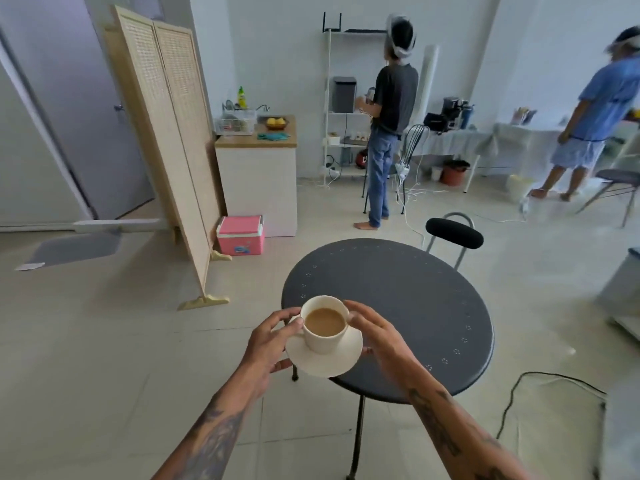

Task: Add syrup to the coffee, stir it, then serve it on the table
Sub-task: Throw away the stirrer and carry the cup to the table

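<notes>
A cream cup of milky coffee stands on a cream saucer. I hold both over the near left edge of a round dark table. My left hand grips the saucer's left rim, thumb by the cup's handle side. My right hand holds the saucer's right side, fingers curved next to the cup. Whether the saucer touches the tabletop cannot be told. No syrup or spoon is in view.
A black chair stands behind the table. A folding screen and pink cooler are to the left. Two people stand at the back by shelves and a counter. A black cable lies on the floor at right.
</notes>
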